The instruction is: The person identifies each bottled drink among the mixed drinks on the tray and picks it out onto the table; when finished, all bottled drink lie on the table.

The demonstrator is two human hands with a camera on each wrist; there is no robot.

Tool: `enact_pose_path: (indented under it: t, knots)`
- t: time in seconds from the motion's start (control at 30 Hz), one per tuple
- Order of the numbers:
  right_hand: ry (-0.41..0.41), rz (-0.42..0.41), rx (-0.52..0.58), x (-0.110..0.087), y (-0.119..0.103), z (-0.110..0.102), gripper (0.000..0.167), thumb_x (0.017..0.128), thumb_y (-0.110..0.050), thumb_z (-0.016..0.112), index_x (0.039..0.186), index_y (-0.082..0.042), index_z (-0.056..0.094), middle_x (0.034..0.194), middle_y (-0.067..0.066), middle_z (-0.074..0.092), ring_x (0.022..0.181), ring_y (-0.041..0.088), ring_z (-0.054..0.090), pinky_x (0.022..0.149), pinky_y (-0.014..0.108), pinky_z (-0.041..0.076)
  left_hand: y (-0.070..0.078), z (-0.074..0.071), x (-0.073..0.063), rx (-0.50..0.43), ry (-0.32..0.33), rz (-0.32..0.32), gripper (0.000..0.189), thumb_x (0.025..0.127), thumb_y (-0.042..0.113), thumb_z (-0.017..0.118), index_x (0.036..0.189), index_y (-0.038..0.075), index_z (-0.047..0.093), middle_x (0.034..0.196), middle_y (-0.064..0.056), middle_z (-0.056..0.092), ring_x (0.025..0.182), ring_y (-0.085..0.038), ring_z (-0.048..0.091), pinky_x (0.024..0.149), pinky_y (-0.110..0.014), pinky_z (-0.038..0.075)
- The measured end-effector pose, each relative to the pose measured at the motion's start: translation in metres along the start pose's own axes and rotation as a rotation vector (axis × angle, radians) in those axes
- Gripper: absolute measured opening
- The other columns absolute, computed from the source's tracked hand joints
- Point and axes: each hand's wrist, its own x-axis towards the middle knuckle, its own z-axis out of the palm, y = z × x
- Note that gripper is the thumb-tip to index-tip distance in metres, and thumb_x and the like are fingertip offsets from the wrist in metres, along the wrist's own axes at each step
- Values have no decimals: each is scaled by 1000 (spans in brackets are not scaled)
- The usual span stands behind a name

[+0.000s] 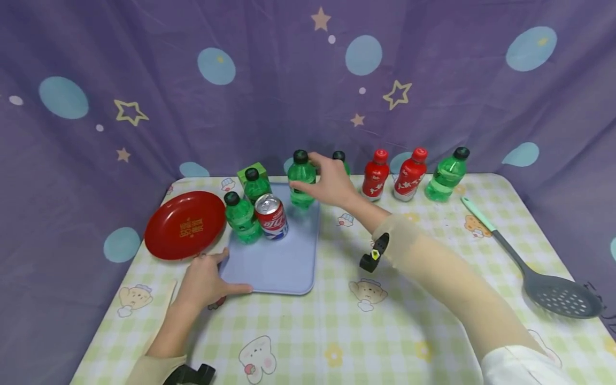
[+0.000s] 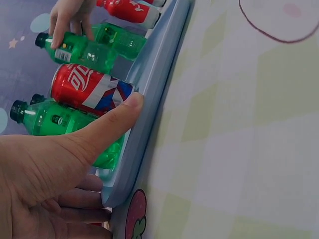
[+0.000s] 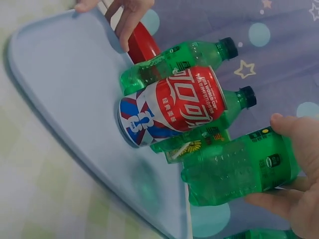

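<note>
My right hand [image 1: 332, 179] grips a green soda bottle [image 3: 229, 172] with a black cap, thumb on one side and fingers on the other. The bottle is over the back right of a light blue tray [image 1: 279, 267], its base apparently just above the surface. At the tray's near left corner, my left hand [image 1: 204, 280] holds the rim between thumb and fingers. On the tray stand a red cola can [image 1: 271, 216] and two more green bottles, a front one [image 1: 243, 219] and a rear one [image 1: 256, 186]. Behind them, a green box [image 1: 252, 170] is partly hidden.
Left of the tray lies a red oval plate [image 1: 163, 230]. Along the back right stand two red bottles [image 1: 375, 176] and a green bottle [image 1: 445, 176]; another green bottle [image 1: 339, 156] is mostly behind my right hand. A slotted skimmer [image 1: 553, 294] lies at the right.
</note>
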Motion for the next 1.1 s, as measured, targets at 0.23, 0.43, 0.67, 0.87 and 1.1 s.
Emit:
enact_pose_path:
  t: [0.23,0.43,0.67,0.87,1.1]
  knots:
    - [1,2,-22,-16,4,-17,64,86,-47,88,132,-8,67,130,14,76,112,34,78,96,46,64,2,-1,1,7,-13,-13,114,65,60,97,144,-12,57,147,-37,56,135,-57,56,107,-65,53]
    - [-5,23,-36,-29,12,-26,74,85,-46,89,141,-5,65,136,15,74,112,34,77,96,47,64,2,-1,1,12,-17,-18,114,65,60,97,144,-12,57,147,-37,56,135,-57,56,107,-65,53]
    - [10,-3,-39,-43,28,-32,67,83,-43,91,134,-6,69,121,13,80,101,31,80,88,47,66,2,-2,-1,-1,-30,-25,114,66,60,97,145,-12,57,147,-37,56,135,-57,55,108,-65,53]
    - [4,-15,-28,-52,43,-34,60,84,-39,91,129,-6,70,113,13,81,102,34,81,89,49,66,2,-2,-3,-3,-35,-27,115,66,61,97,145,-12,56,148,-37,56,135,-57,55,108,-65,53]
    - [-15,13,-24,-61,50,-36,60,85,-39,91,129,-5,69,118,14,80,104,35,80,93,52,65,3,-2,-2,-5,-34,-26,115,66,61,97,145,-12,56,148,-37,55,136,-57,55,108,-66,52]
